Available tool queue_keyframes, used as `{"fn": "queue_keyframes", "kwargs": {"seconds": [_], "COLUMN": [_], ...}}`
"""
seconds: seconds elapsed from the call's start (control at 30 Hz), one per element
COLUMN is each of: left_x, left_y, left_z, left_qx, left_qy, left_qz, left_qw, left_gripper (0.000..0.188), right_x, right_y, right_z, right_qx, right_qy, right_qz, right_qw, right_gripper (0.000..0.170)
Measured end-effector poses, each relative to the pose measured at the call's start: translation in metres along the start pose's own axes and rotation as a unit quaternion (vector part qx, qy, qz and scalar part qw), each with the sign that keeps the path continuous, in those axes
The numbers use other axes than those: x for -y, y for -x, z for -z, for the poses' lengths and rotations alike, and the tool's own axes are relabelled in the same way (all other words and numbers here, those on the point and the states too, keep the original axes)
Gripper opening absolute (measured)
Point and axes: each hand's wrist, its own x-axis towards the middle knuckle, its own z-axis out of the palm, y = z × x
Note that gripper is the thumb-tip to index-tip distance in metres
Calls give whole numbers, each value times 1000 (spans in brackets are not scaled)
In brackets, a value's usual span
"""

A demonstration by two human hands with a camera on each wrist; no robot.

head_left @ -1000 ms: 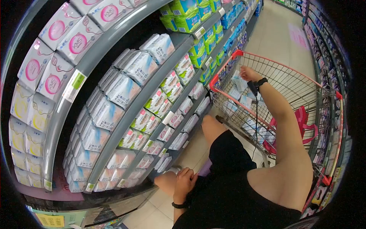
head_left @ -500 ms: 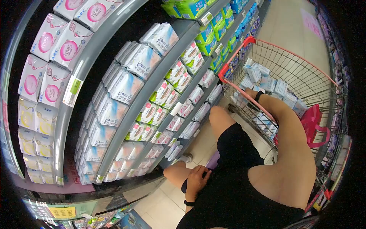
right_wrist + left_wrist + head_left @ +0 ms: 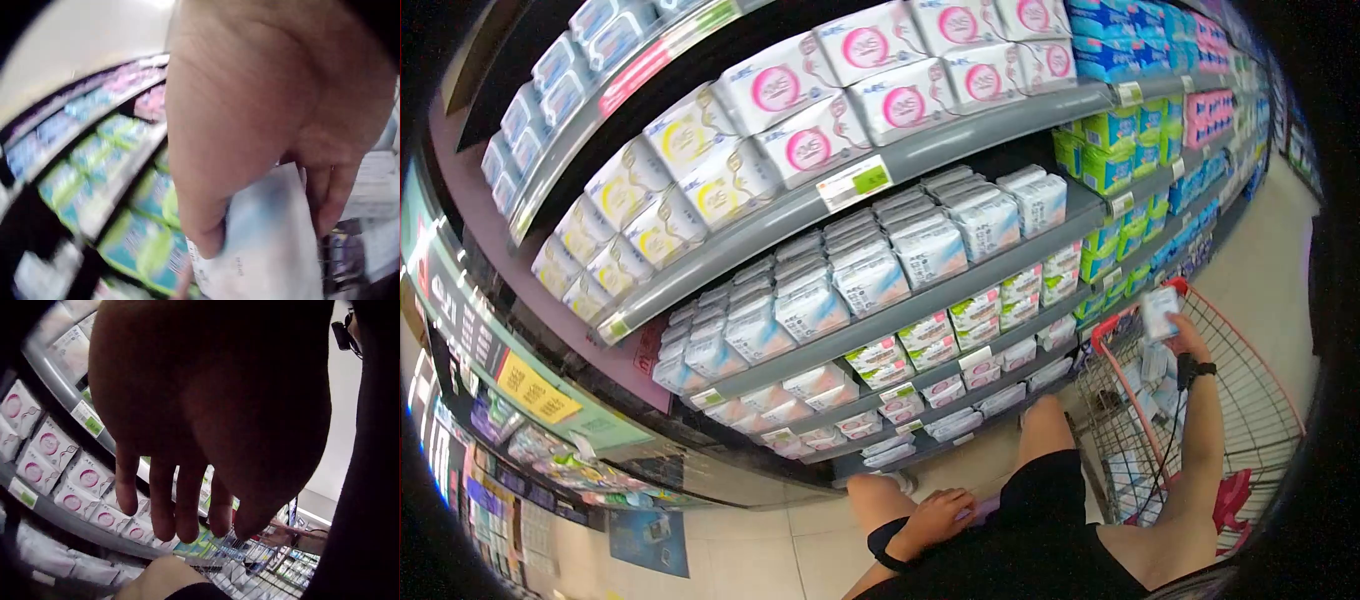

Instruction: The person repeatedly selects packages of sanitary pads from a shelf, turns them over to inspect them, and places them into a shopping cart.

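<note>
My right hand (image 3: 1188, 338) holds a white and pale blue packet (image 3: 1160, 313) at the red front rim of the shopping cart (image 3: 1262, 366). In the right wrist view the thumb and fingers of that hand (image 3: 269, 119) pinch the packet (image 3: 265, 244) from both sides. Several similar packets (image 3: 1152, 365) lie inside the cart. My left hand (image 3: 940, 518) rests on my lap near the knee, holding nothing; its fingers hang relaxed in the left wrist view (image 3: 187, 506).
Shelves of packets (image 3: 875, 275) run along the left and ahead, with price tags on their grey edges (image 3: 960, 140). A red bag (image 3: 1232, 500) sits in the cart's near end. A tiled aisle floor (image 3: 750, 550) lies below.
My right hand has risen from inside the cart with a packet in its grip. The head view has turned toward the shelves. The left hand stays on the lap.
</note>
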Motion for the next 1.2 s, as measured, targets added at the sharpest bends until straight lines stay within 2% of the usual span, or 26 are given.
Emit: {"fn": "queue_keyframes", "kwargs": {"seconds": [0.07, 0.2, 0.23, 0.33, 0.37, 0.47, 0.53, 0.57, 0.6, 0.67, 0.73, 0.8, 0.83, 0.93, 1.03, 1.1, 1.17, 1.2], "left_x": [5, 8, 3, 1, 1, -34, -27, -25, -25, -25, -32, -18, -30, -35, -26, -30, -42, -39], "left_y": [5, 4, 3, -4, -5, -8, -11, -11, -11, -12, -7, -3, -6, -8, -12, -22, -39, -41], "left_z": [-7, -12, -6, 3, 6, 34, 31, 28, 27, 28, 22, 7, 12, 2, 8, 18, 37, 35], "left_qx": [7, 12, 11, -32, -50, -73, -194, -254, -270, -306, -296, -262, -271, -280, -222, -222, -231, -242], "left_qy": [3, -1, -9, -17, -17, 37, 71, 89, 82, 61, 152, 260, 243, 320, 253, 214, 154, 165], "left_qz": [7, -14, -19, -31, -36, 132, 81, 57, 50, 41, 74, 89, 87, 90, 118, 120, 104, 109], "left_qw": [1000, 1000, 1000, 999, 998, 988, 975, 961, 958, 949, 940, 925, 927, 901, 934, 943, 955, 950], "left_gripper": [18, 20, 21, 25, 28, 60, 80, 90, 95, 105, 112, 114, 114, 104, 96, 94, 94, 94], "right_x": [38, 86, 88, 99, 95, 61, 4, -2, -9, -91, -100, -121, -115, -88, -98, -100, -99, -98], "right_y": [18, 34, 32, 55, 62, 83, 73, 94, 111, 92, 125, 133, 132, 128, 118, 117, 118, 118], "right_z": [-42, -120, -125, -212, -236, -307, -334, -360, -381, -381, -402, -407, -408, -405, -395, -390, -389, -389], "right_qx": [-64, 55, 154, 253, 266, 256, 274, 287, 300, 464, 548, 595, 609, 595, 590, 582, 574, 570], "right_qy": [-138, -216, -218, -111, -78, 46, 168, 173, 176, 284, 315, 263, 281, 308, 309, 309, 318, 324], "right_qz": [75, 139, 128, 129, 98, 34, 26, -59, -143, 0, -4, 166, 100, 21, 45, 93, 71, 60], "right_qw": [986, 965, 955, 952, 956, 965, 947, 940, 926, 839, 775, 742, 735, 742, 744, 746, 751, 753], "right_gripper": [35, 42, 50, 53, 54, 57, 57, 53, 50, 41, 35, 34, 34, 34, 37, 40, 44, 46]}}
